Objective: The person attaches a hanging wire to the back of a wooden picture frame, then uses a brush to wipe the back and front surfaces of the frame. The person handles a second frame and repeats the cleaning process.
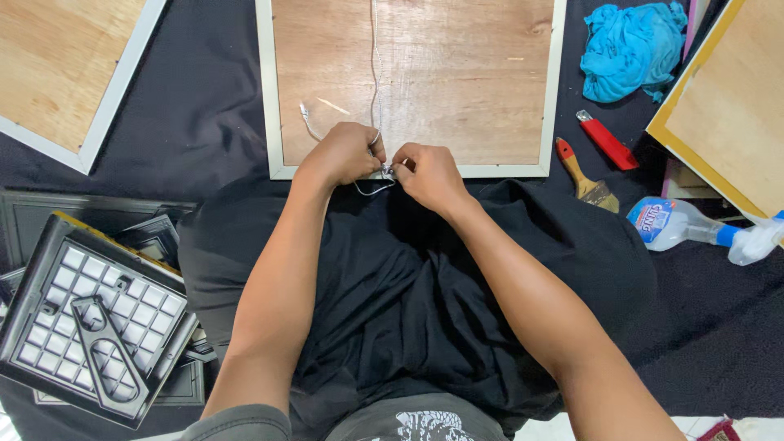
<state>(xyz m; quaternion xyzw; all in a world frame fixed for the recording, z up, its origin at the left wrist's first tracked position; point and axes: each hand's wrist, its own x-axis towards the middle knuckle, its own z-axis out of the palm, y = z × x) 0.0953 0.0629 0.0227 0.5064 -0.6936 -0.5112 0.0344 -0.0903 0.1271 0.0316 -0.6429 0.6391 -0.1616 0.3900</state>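
Note:
A picture frame with a white rim lies face down, its brown wooden back showing. A thin white wire runs down the middle of the back to the near rim. My left hand and my right hand meet at that near rim, both pinching the wire's end around a small metal fitting. A loop of wire hangs just below my fingers. The fitting is mostly hidden by my fingertips.
Black cloth covers my lap and the floor. A stack of black frames with a stand sits at left, another wooden-backed frame top left, a third right. A blue rag, red cutter, paintbrush and spray bottle lie right.

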